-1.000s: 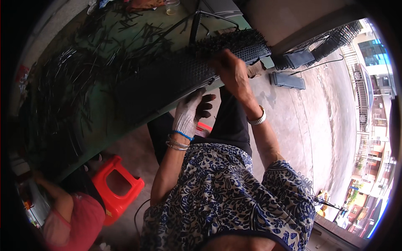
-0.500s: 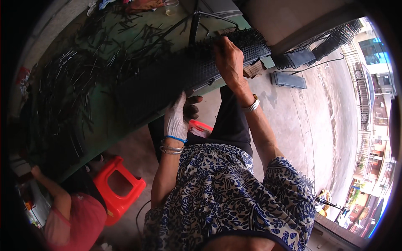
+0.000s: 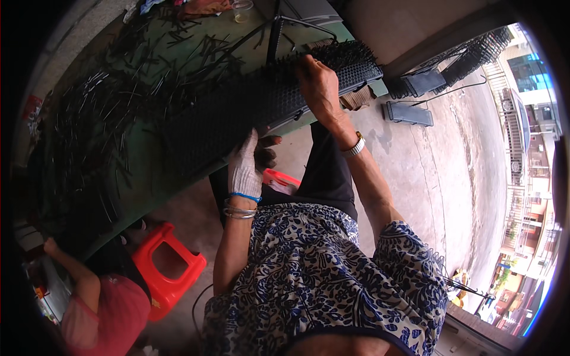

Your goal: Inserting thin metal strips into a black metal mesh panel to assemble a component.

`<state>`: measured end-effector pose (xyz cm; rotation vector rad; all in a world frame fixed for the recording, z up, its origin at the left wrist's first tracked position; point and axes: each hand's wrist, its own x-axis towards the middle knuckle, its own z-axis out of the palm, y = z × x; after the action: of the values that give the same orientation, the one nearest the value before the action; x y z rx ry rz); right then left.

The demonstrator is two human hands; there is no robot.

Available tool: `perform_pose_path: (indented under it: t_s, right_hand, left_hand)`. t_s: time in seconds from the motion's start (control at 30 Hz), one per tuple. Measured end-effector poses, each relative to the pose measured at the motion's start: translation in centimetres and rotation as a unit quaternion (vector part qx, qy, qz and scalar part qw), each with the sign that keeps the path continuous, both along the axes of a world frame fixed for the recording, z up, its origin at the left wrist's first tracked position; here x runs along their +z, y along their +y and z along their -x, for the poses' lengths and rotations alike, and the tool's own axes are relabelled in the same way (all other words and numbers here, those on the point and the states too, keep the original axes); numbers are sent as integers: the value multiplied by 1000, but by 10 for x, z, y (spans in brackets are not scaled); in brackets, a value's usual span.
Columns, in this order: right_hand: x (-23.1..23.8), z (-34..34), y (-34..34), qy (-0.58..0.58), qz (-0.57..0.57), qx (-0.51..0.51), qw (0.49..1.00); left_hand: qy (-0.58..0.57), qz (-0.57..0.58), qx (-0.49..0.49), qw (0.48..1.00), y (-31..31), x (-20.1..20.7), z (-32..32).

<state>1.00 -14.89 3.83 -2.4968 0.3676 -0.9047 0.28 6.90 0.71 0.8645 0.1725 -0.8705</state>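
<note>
A long dark panel [image 3: 237,104] with a dimpled surface lies slantwise on the green table, its right end reaching the table's edge. Short black bristle-like pieces [image 3: 350,54] stand along its far side. My right hand [image 3: 319,88], bare with a ring and a watch, has its fingertips pinched together among these pieces; what they hold is hidden. My left hand [image 3: 246,163], in a white knitted glove with dark fingertips, is at the panel's near edge. One finger reaches up against that edge; the others are apart and loosely bent below it.
Loose black sticks [image 3: 101,113] cover much of the green table [image 3: 139,199]. A black metal stand [image 3: 275,38] rises behind the panel. A red stool [image 3: 169,267] and a person in a red top [image 3: 119,311] are at lower left. Grey box-shaped parts [image 3: 409,114] lie on the floor at right.
My right hand has shifted slightly left along the bristled side, still pinched. My left hand has moved a little left and down. The panel looks unmoved.
</note>
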Motion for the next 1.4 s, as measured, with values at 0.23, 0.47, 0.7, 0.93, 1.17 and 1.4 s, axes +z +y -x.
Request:
perform_pose_path:
  t_s: [0.23, 0.47, 0.7, 0.93, 1.17, 1.4]
  right_hand:
    - [-7, 9, 3, 89, 134, -37, 986]
    - [6, 33, 43, 76, -57, 63, 994]
    - [1, -3, 89, 45, -26, 181, 982]
    - [25, -124, 146, 146, 32, 286, 947]
    - [7, -263, 211, 218, 115, 334, 910]
    - [-34, -396, 228, 378, -96, 192, 901]
  left_hand:
    - [-33, -54, 77, 995, 17, 4, -8]
    - [-141, -176, 280, 933, 89, 14, -44]
    - [-143, -205, 325, 912, 154, 12, -85]
    - [23, -76, 369, 926, 194, -53, -160]
    - [54, 207, 232, 949, 228, -116, -248]
    - [112, -97, 393, 908, 211, -63, -272]
